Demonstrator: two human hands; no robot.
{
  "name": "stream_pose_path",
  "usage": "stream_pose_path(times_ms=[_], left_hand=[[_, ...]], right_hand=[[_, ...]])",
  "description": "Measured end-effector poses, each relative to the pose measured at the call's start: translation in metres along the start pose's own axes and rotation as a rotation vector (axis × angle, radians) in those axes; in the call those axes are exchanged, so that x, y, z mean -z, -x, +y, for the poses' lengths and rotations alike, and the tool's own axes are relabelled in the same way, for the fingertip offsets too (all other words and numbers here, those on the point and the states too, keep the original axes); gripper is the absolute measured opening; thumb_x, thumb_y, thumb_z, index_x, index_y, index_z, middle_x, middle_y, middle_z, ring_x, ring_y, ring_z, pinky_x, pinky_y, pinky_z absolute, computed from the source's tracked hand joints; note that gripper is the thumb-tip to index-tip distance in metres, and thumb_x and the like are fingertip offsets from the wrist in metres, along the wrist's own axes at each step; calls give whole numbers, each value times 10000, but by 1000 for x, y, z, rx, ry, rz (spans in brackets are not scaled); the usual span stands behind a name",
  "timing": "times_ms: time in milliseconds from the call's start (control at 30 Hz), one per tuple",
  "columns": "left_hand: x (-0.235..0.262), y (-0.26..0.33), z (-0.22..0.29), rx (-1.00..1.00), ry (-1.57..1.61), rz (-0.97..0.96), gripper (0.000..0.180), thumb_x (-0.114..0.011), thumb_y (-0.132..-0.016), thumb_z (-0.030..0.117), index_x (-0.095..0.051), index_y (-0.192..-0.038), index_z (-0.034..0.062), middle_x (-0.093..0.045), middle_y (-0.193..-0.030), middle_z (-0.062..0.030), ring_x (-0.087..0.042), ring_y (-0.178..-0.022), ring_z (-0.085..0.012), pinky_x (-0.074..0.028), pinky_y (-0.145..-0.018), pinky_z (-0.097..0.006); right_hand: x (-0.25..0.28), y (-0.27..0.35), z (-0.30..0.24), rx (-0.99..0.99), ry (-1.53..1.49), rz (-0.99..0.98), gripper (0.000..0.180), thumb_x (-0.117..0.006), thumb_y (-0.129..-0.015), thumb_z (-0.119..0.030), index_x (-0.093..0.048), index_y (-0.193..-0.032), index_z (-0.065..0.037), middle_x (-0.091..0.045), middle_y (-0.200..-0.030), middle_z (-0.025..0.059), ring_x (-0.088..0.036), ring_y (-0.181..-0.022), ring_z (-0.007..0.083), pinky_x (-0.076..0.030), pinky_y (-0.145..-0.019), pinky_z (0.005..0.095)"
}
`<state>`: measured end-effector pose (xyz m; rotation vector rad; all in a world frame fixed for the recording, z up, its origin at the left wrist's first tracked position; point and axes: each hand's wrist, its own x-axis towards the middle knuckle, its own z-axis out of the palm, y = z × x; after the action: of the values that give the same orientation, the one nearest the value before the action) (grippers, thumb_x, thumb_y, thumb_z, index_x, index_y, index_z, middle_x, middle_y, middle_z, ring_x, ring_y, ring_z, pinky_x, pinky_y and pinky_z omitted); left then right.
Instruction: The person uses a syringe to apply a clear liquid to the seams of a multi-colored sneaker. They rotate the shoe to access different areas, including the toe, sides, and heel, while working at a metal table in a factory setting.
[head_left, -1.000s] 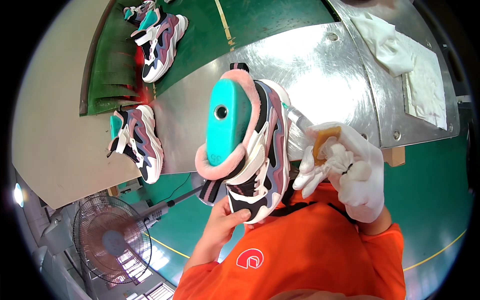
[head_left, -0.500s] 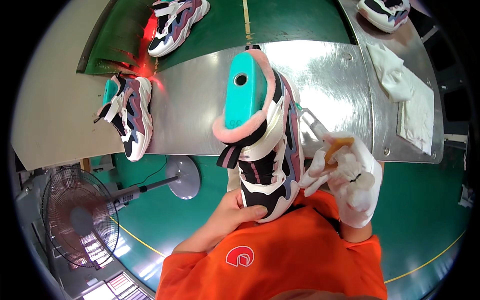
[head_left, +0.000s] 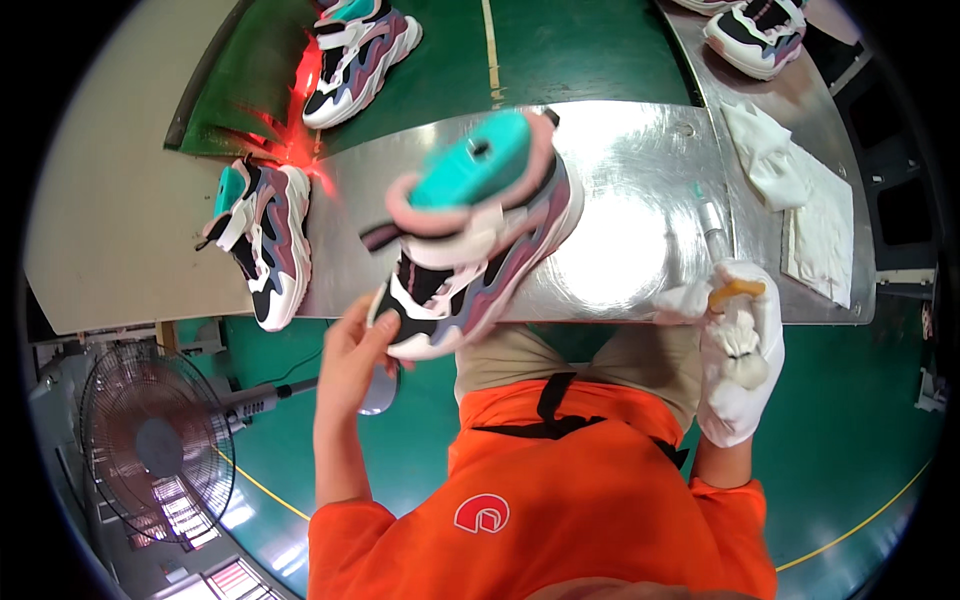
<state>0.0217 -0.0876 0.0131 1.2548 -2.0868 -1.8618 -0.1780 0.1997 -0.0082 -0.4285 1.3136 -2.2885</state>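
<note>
My bare left hand point(head_left: 357, 350) is closed on the toe of a sneaker point(head_left: 470, 290) in black, white, purple and blue, with a pink plush collar. A turquoise shoe last point(head_left: 475, 170) fills its opening. The shoe is tilted above the metal table and blurred. My right hand point(head_left: 740, 390), in a white glove, is closed around a clear syringe point(head_left: 712, 225) whose thin green tip points away from me. A tan strip point(head_left: 735, 293) and a white cloth wad point(head_left: 742, 345) tied with black also show at this hand; how they are attached cannot be made out.
Beneath the shoe is a metal table point(head_left: 640, 170). A similar sneaker point(head_left: 265, 240) stands left, another point(head_left: 360, 65) on the green belt point(head_left: 450, 60) by a red-lit opening. More shoes lie far right, near white cloths point(head_left: 820, 230). A fan point(head_left: 160, 445) stands lower left.
The sneaker has swung away from my body to the left, its heel turning right. My right hand with the syringe has drawn off to the right, away from the shoe.
</note>
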Motion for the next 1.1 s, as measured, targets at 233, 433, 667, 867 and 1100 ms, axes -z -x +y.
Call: stream_pose_path(times_ms=[233, 433, 667, 867, 1100], left_hand=[[-45, -30, 66, -660, -527, -14, 835, -875, -641, 203, -454, -1322, -36, -603, -1151, -141, -557, -1119, -199, -448, -956, -350], [-55, -72, 65, -603, -117, 34, 728, -887, -595, 141, -522, -1199, -34, -637, -1070, -90, -613, -962, -155, -500, -876, -317], [-53, -165, 105, -727, 202, 66, 439, -771, -722, 167, -622, -1090, -21, -643, -850, -22, -529, -577, -54, -388, -456, -199], [-82, -282, 179, -832, 87, 51, 487, -795, -754, 271, -612, -1106, -11, -666, -978, -68, -614, -813, -108, -486, -710, -238], [-130, -368, 203, -1105, -1011, 908, 761, -699, -804, 322, -362, -1368, -64, -427, -1382, -250, -388, -1293, -411, -290, -1031, -619]], right_hand=[[13, -8, 24, 205, 347, 64, 944, -887, -512, -55, -389, -1313, -5, -561, -1094, 110, -606, -1013, 240, -498, -883, 329], [39, -24, 22, 371, 910, 244, 818, -833, -583, -44, -420, -1289, -37, -617, -946, 115, -630, -812, 225, -513, -744, 319], [53, -33, 27, 317, 906, 445, 770, -825, -623, -90, -440, -1283, 12, -595, -1015, 143, -605, -852, 236, -499, -800, 343], [51, -34, 37, 444, 1002, 499, 821, -850, -617, -115, -429, -1303, 46, -609, -1022, 152, -618, -810, 231, -515, -737, 321], [45, -36, 34, 404, 931, 505, 776, -856, -614, -96, -449, -1261, 39, -603, -884, 84, -584, -703, 174, -506, -647, 280]])
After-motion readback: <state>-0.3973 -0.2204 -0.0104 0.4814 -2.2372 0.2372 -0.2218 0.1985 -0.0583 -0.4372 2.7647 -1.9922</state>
